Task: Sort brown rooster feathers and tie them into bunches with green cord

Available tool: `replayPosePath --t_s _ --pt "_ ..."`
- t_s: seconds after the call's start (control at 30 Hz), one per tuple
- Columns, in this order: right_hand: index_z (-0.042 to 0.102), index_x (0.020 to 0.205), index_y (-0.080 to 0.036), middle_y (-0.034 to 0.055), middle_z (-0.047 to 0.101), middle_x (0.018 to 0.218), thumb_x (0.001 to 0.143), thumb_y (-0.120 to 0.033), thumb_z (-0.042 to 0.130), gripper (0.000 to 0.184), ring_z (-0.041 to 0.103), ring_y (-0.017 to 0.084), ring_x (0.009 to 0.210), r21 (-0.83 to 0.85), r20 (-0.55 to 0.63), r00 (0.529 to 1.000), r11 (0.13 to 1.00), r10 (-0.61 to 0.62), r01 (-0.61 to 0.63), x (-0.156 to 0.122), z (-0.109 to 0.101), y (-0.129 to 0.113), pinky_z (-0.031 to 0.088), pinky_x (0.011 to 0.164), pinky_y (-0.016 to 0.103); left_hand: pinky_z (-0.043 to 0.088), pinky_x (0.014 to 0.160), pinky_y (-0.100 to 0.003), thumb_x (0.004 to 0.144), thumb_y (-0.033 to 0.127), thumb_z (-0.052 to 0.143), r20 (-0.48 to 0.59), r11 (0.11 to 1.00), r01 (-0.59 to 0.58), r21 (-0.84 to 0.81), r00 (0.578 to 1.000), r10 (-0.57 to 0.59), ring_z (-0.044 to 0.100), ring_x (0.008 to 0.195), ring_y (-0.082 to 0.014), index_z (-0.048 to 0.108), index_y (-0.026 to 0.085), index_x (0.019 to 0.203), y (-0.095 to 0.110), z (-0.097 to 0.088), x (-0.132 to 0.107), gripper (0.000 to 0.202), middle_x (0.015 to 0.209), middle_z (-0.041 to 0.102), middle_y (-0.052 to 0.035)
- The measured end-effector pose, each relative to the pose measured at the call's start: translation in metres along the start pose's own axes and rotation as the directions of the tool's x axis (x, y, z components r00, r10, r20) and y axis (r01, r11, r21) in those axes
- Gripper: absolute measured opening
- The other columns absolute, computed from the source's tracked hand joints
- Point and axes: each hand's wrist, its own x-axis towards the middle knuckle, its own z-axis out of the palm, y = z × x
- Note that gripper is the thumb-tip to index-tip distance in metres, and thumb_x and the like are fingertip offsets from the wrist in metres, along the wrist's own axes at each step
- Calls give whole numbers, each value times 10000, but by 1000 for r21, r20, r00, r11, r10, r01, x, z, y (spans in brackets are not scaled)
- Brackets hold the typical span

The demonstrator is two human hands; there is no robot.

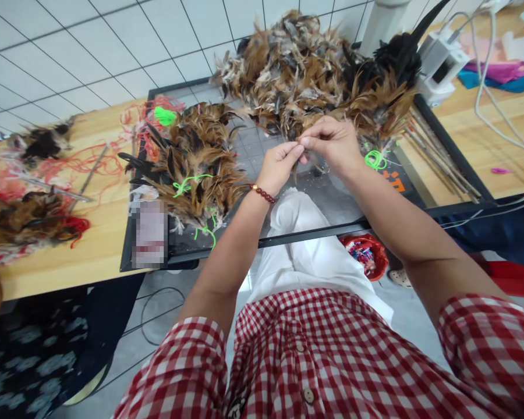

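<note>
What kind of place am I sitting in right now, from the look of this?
Probably a small craft workshop that handles feathers: a large heap of brown feathers on the table, a bundle of bright green cord, and a row of thin sticks point that way.

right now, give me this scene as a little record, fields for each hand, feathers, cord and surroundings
left hand: left hand pinched, beaded bracelet at its wrist
right hand: right hand pinched, close against the left
held item: too small to tell
feathers: large pile beyond the hands, smaller pile to their left
cord: green coil beside the right forearm
sticks: thin sticks at right
below: red basket under the table edge
</note>
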Motion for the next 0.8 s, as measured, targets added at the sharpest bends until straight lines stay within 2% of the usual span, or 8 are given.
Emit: replayPosePath --t_s 0.17,0.27,0.37,0.47,0.57,0.67,0.73,0.8 --pt "727 1039 -283 3 732 939 828 -645 840 435 705 186 926 108 178 980 988 94 -115 -2 18 8 609 820 343 603 870 -268 995 284 691 -123 977 -51 -207 992 26 746 896 -118 728 206 838 4 -5 4 179 902 752 -3" --pt "718 884 -241 0 709 782 832 -585 854 373 682 183 804 -29 267 956 992 124 -121 -5 21 16 597 771 337 598 964 -288 1042 170 554 -160 919 -175 -354 979 125 744 997 -102 723 204 843 6 -16 9 264 1058 759 -13" --pt "698 768 -230 9 650 673 934 -560 747 373 645 194 727 -196 132 985 977 113 -86 -1 7 23 567 767 365 559 1038 -255 1042 193 573 -299 895 -249 -370 944 139 717 1158 -102 697 208 841 3 -34 19 237 1194 765 -26" --pt "731 836 -247 52 694 804 997 -529 658 333 671 247 863 -343 -21 1000 939 3 -10 6 -7 30 557 869 423 528 1081 -231 1067 273 548 -434 934 -208 -289 899 66 677 1285 -109 655 216 868 -3 -50 29 233 1274 762 -40" --pt "767 956 -244 114 730 1019 982 -483 670 259 661 322 1040 -592 84 994 800 -63 101 9 -4 36 529 981 523 573 897 -216 1104 373 454 -504 965 -136 -225 863 4 732 990 -93 616 240 912 -7 -55 33 284 1079 778 -36" --pt "778 985 -206 171 719 1123 975 -484 664 300 624 395 1136 -763 204 978 620 -39 184 5 9 37 475 1016 618 535 665 -207 1090 449 472 -509 977 -75 -200 860 -38 624 652 -81 617 259 899 -10 -48 33 305 807 709 1" --pt "770 937 -201 182 719 1148 992 -451 626 294 619 404 1149 -798 230 973 567 -28 205 1 13 33 470 1003 616 503 612 -206 1035 510 583 -456 987 -32 -157 889 -44 603 617 -84 634 263 867 -11 -41 31 303 734 676 18" --pt "757 954 -212 171 728 1200 1003 -368 575 246 634 383 1153 -792 273 962 563 -20 237 -2 11 24 488 982 569 512 649 -212 973 520 683 -390 996 -36 -84 921 1 651 687 -102 647 255 817 -11 -33 27 310 729 686 17"
